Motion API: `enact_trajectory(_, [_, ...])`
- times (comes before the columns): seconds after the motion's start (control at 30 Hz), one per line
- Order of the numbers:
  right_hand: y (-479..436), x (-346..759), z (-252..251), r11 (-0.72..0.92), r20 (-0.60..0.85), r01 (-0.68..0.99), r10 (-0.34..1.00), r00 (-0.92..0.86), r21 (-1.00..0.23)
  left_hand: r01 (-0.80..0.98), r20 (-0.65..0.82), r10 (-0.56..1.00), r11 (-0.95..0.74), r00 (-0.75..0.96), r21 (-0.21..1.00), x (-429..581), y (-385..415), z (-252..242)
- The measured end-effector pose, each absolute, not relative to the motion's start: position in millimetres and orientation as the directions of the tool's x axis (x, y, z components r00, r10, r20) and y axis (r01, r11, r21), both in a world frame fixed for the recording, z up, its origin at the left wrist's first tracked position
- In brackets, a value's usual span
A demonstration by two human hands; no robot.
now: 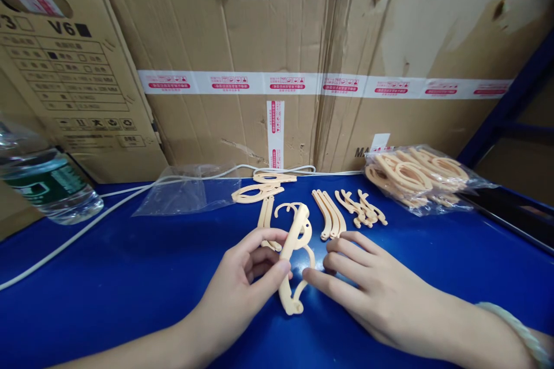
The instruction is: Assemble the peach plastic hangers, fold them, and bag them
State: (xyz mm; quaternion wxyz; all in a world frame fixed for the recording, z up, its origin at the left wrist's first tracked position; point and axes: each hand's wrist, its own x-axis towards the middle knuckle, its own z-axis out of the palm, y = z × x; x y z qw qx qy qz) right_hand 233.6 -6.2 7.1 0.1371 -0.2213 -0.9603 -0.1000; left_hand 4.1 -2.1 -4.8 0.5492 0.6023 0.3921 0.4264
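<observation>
My left hand (pixel 255 277) is closed on a beige folding clothes hanger (pixel 288 259), pinching its broad arm between thumb and fingers. The hanger is held tilted above the blue table, its hook pointing away from me. To the right of it, my right hand (pixel 363 282) has its fingers apart and bent, and the index fingertip is at the hanger's thin curved piece; I cannot tell whether it touches. Just beyond my hands lie loose straight arms (pixel 329 216), a group of hooks (pixel 361 207), another pair of arms (pixel 266 216) and looped pieces (pixel 257 191).
A clear bag of beige hanger parts (pixel 418 179) lies at the back right, near a dark flat device (pixel 515 216). Flattened plastic film (pixel 182 193) and a white cable (pixel 82 242) lie at the left, beside a water bottle (pixel 47 179). Cardboard boxes (pixel 242 29) wall off the table's back.
</observation>
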Motion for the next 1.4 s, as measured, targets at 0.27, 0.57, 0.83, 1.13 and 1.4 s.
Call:
enact_trajectory(0.27, [-9.8, 232.9, 18.8, 0.843, 0.21, 0.514, 0.537, -0.817, -0.158, 0.023, 0.129, 0.965, -0.137, 0.229, 0.99, 0.6, 1.1, -10.2])
enact_trajectory(0.57, [-16.9, 235.3, 25.0, 0.632, 0.258, 0.457, 0.721, -0.643, -0.626, 0.11, 0.263, 0.956, -0.278, 0.132, 0.954, 1.2, -1.3, -6.7])
enact_trajectory(0.83, [-14.2, 246.6, 22.3, 0.44, 0.182, 0.258, 0.737, -0.651, -0.86, 0.157, 0.325, 0.913, -0.369, 0.247, 0.916, 1.1, -8.5, -0.9])
enact_trajectory(1.13, [-3.7, 235.2, 23.0, 0.227, 0.184, 0.064, 0.902, -0.39, -0.972, 0.26, 0.341, 0.928, -0.37, 0.148, 0.892, -1.8, -6.3, -9.8])
enact_trajectory(1.4, [-1.6, 231.4, 14.3, -0.009, -0.08, 0.134, 0.841, -0.535, -0.991, 0.457, 0.591, 0.693, -0.719, 0.412, 0.524, -5.5, -4.4, -7.1])
